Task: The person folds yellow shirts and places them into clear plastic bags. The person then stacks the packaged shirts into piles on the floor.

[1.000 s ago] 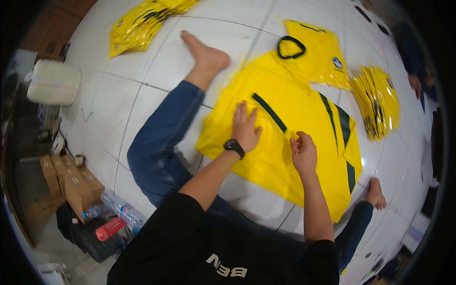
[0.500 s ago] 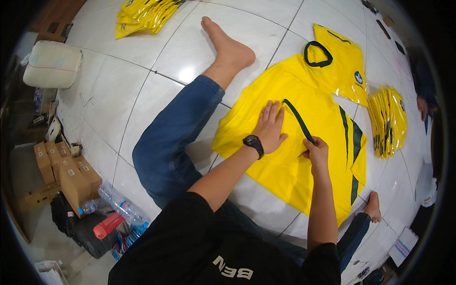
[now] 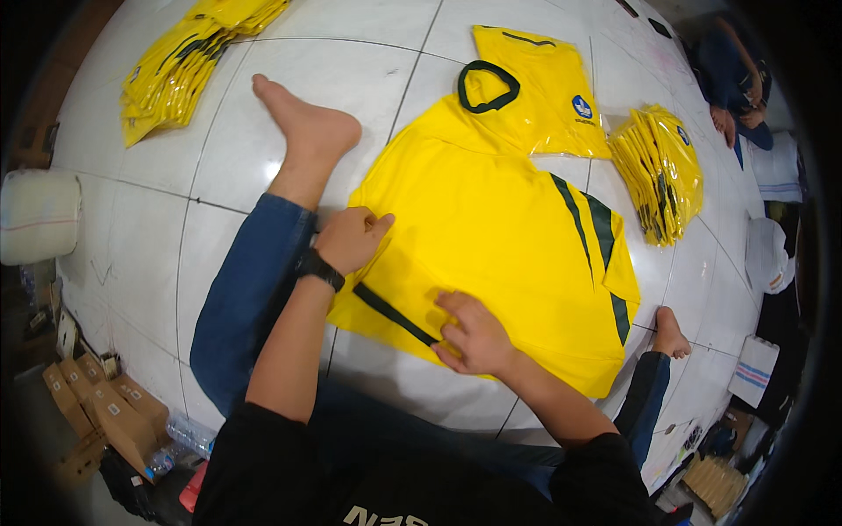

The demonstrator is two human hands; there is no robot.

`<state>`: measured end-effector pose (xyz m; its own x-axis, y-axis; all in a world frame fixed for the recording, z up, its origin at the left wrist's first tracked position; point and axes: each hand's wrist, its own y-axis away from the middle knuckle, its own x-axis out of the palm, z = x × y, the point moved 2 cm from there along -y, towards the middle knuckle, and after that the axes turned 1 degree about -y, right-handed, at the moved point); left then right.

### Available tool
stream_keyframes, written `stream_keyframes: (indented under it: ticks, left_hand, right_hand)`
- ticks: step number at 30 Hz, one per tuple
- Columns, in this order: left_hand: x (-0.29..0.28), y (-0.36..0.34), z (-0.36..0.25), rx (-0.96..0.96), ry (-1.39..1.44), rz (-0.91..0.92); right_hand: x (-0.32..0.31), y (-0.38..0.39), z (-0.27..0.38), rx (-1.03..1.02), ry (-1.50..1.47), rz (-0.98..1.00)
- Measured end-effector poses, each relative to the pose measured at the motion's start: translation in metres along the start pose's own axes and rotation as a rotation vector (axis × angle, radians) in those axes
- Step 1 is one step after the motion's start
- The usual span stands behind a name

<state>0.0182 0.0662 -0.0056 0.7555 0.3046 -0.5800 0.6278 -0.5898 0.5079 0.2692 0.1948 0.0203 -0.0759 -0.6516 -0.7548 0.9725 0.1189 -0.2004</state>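
A yellow shirt (image 3: 500,228) with a dark green collar and side stripes lies spread between my legs. My left hand (image 3: 351,237) is at its left edge, fingers curled in, pinching the fabric. A narrow dark green strip (image 3: 393,311) lies slanted along the lower left of the shirt. My right hand (image 3: 469,337) rests beside the strip's right end, fingers apart and partly bent. A bagged folded yellow shirt (image 3: 553,114) lies behind the collar.
Bagged yellow shirts are piled at upper left (image 3: 171,83) and right (image 3: 658,175). A person (image 3: 728,66) is at upper right. Cardboard boxes (image 3: 123,421), plastic bottles (image 3: 189,434) and a pale bundle (image 3: 39,219) are at left. White packages (image 3: 750,368) lie right.
My left hand moved left from mid-shirt to its edge. The dark strip, earlier held in my right hand mid-shirt, now lies lower left; my right hand followed leftward and loosened.
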Motion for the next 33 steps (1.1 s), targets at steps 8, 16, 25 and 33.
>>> stream_keyframes:
  ticks: [8,16,25,33]
  left_hand:
    - [0.042,0.007,0.000,0.441,-0.593,-0.529]
    - [0.021,-0.020,-0.039,0.278,0.224,-0.159]
    - [0.017,-0.122,0.006,-0.253,1.065,-0.019]
    - [0.028,-0.123,0.017,-0.141,0.911,-0.290]
  right_hand:
    - [-0.068,-0.126,-0.153,0.279,0.310,-0.412]
    - [-0.095,-0.147,-0.172,0.428,0.308,-0.486]
    - [-0.077,0.151,-0.059,0.273,0.384,-0.097]
    - [-0.156,0.187,-0.151,0.924,0.591,-0.305]
